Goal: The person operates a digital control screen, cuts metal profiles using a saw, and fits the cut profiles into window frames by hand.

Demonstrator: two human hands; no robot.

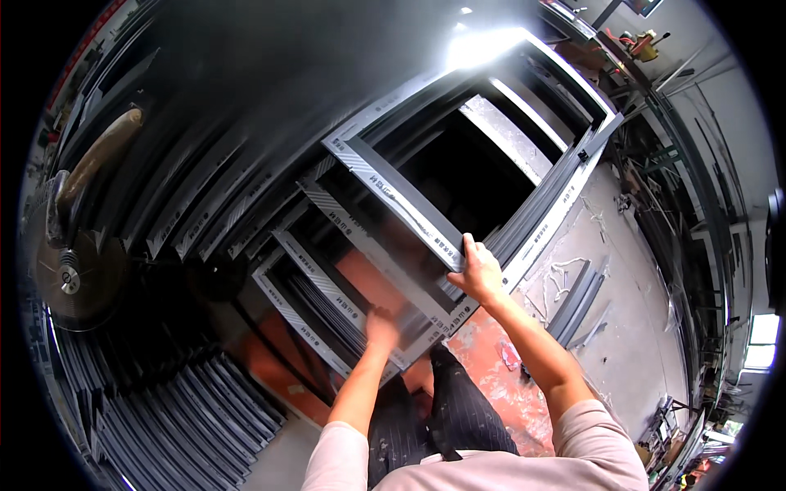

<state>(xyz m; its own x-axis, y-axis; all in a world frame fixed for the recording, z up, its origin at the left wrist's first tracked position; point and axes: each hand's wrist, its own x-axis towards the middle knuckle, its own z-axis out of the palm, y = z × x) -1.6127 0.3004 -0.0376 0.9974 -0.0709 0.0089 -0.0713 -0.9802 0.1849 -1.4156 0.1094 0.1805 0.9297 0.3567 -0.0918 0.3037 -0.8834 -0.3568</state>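
Note:
My right hand (481, 274) is closed round the near corner of a large dark rectangular frame (403, 201), which has pale printed protective film on its rails. The thumb lies on top of the rail. Lower and to the left, my left hand (381, 330) is closed at the edge of a lower frame (321, 277) of the same kind; its fingertips are partly hidden. Several such frames lie stacked and overlapping, tilted away from me. Between my hands a smooth panel or rail surface mirrors the reddish floor.
At the far left is a round fan-like guard (82, 282) with a tan curved piece (102, 155) above it. Many dark profiles (184, 417) stand in rows at lower left. Loose strips (579, 303) lie on the floor at right, and long bars on racks (688, 155) line the wall.

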